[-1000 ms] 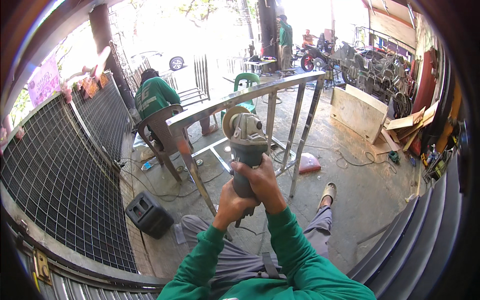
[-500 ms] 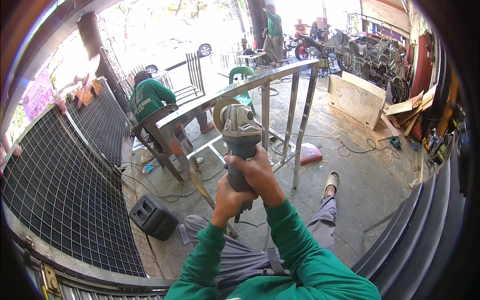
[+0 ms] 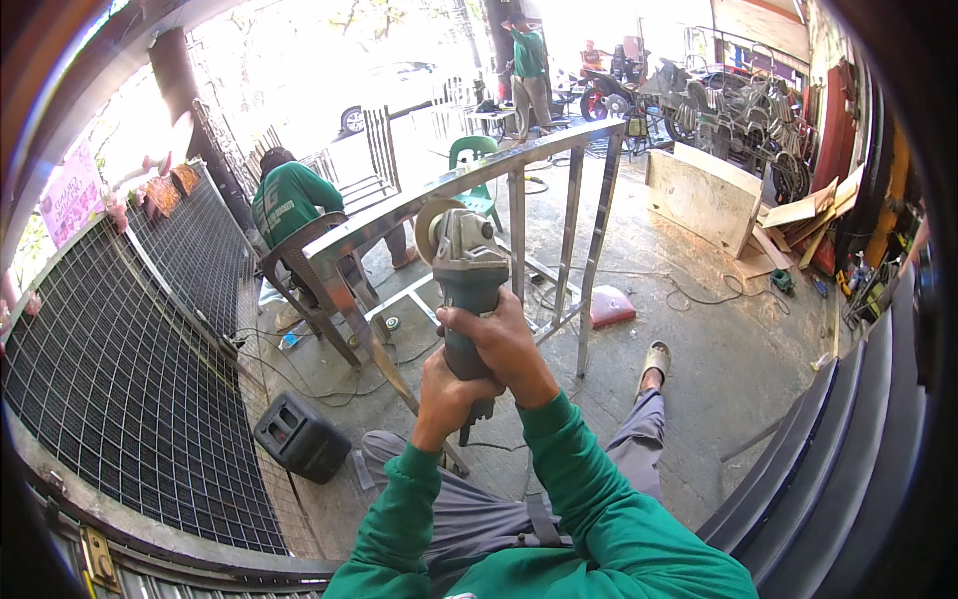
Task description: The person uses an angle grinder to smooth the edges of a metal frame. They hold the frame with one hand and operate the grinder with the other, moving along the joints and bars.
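Concrete floor: carries the work. Metal frame of bare, shiny bars stands on it, ahead of the person. Pale wooden panel sits toward the floor's right edge; black speaker near its left edge. Angle grinder is held up over the floor, head uppermost, by the frame's top bar. Right hand: grip closed around the grinder's body. Left hand: grip closed lower, around its rear end. Disc overlaps the top bar in view; contact cannot be told.
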Available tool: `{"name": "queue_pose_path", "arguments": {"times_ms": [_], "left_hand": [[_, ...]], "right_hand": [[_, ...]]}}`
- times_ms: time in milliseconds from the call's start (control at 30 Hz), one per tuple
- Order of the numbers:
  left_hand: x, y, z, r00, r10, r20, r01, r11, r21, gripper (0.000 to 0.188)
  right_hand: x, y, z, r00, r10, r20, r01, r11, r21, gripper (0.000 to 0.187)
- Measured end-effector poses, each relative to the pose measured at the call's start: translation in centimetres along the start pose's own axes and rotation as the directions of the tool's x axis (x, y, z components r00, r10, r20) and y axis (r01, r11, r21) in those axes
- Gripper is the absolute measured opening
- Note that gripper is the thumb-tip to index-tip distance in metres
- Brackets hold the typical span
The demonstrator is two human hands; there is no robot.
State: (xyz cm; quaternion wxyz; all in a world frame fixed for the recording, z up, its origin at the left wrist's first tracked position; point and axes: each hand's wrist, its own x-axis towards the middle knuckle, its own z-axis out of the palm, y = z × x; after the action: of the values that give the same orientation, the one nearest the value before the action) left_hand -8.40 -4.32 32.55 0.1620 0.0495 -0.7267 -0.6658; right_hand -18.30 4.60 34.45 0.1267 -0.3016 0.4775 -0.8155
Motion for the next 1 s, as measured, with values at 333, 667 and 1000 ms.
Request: {"name": "queue_pose_path", "arguments": {"times_ms": [333, 667, 1000], "left_hand": [[0.1, -0.2, 0.2, 1.000, 0.017, 0.002, -0.017, 1.000, -0.013, 0.034], [0.1, -2.6, 2.2, 0.996, -0.029, 0.081, 0.029, 1.000, 0.002, 0.038], [6.4, -2.6, 8.5, 0.977, -0.112, 0.182, 0.103, 0.993, 0.057, 0.038]], "right_hand": [[0.0, -0.1, -0.1, 1.000, -0.013, 0.007, 0.013, 0.999, -0.034, 0.033], [-2.5, 0.3, -2.6, 0.990, 0.032, -0.139, -0.035, 0.999, -0.021, 0.032], [0.7, -1.1, -10.9, 0.977, 0.024, -0.210, -0.041, 0.996, -0.078, 0.032]]}}
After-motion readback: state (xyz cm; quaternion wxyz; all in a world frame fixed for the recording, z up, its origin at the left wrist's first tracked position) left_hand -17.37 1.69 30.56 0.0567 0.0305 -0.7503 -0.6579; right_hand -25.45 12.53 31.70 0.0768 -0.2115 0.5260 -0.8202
